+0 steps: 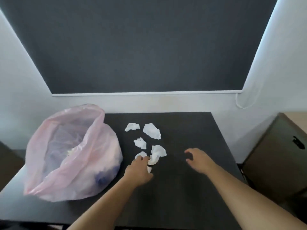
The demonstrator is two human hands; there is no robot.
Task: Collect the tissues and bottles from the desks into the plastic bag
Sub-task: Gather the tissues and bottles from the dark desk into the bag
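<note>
- Five crumpled white tissues lie loose on the dark desk [191, 188], gathered in a small cluster a little right of the bag and left of the desk's middle.
- The far-left tissue [132, 127] is a low wad, its long axis running left to right; just beside it on the right, the far-right tissue [152, 130] is the largest, its length slanting from upper left down to lower right.
- The middle tissue [140, 142] sits nearer the person, apart from both far ones, its length tilting the same way.
- The long tissue [157, 153] is nearest the right side of the cluster; its length runs from upper right to lower left, with the lower tail curling in toward the left hand.
- The near tissue [140, 154] lies under the left fingertips, touching the long tissue's tail.
- The left hand [138, 170] lies palm down, fingers curled onto the near tissue and the tail beside it; a scrap of white shows at the thumb side, so the hand looks closed around tissue, though how firmly cannot be told.
- The right hand [198, 159] hovers palm down over bare desk right of the cluster, fingers loosely spread and bent, holding nothing.
- The pink plastic bag [71, 151] stands on the desk's left part, mouth gaping upward and toward the person, with dim pale and bluish shapes inside.
- A brown cabinet [274, 156] stands to the right of the desk.
</note>
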